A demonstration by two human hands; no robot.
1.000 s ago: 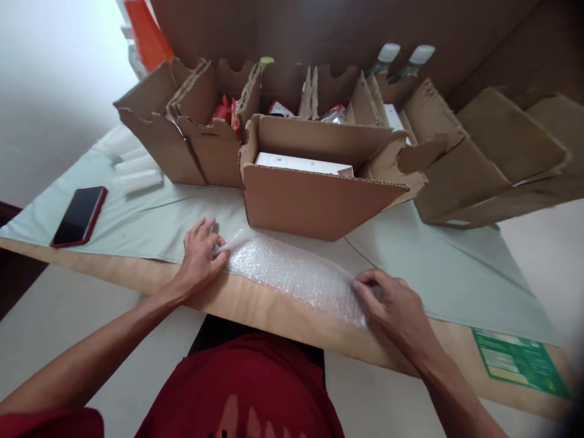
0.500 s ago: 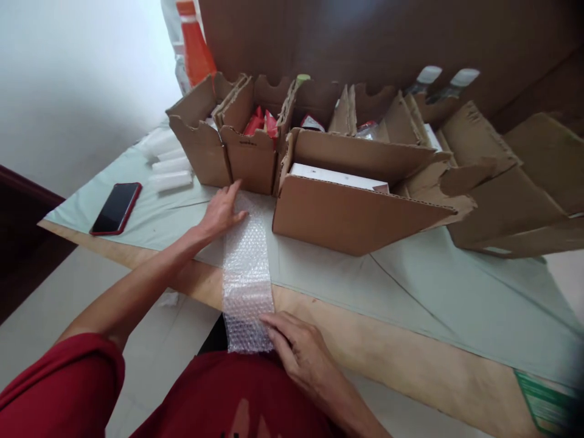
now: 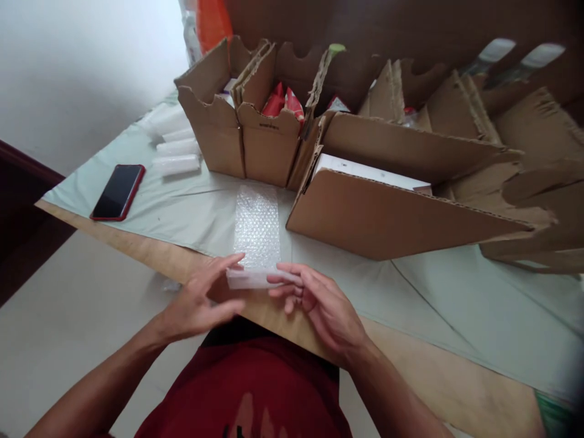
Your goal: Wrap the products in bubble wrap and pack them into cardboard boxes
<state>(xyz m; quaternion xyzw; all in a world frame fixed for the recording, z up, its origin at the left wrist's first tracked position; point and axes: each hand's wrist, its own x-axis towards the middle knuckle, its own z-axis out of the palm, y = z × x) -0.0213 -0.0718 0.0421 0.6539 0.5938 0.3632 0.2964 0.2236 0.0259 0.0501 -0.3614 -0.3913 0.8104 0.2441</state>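
A strip of bubble wrap (image 3: 257, 225) lies on the pale green cloth (image 3: 191, 210), running away from me toward the cardboard boxes. Its near end is rolled over into a small roll (image 3: 249, 278) at the table's wooden edge. My left hand (image 3: 201, 301) has its fingers stretched out, fingertips touching the roll's left end. My right hand (image 3: 319, 304) also has extended fingers, with fingertips on the roll's right end.
Several open cardboard boxes (image 3: 269, 137) stand in a row behind, some holding red packets (image 3: 283, 102). A larger box (image 3: 387, 207) holds a white box (image 3: 369, 173). A red-cased phone (image 3: 117, 191) and rolled bubble-wrap bundles (image 3: 176, 163) lie at the left.
The bubble wrap went from lying across the table edge to pointing away from me. Both hands came to its near end, which is now rolled over.
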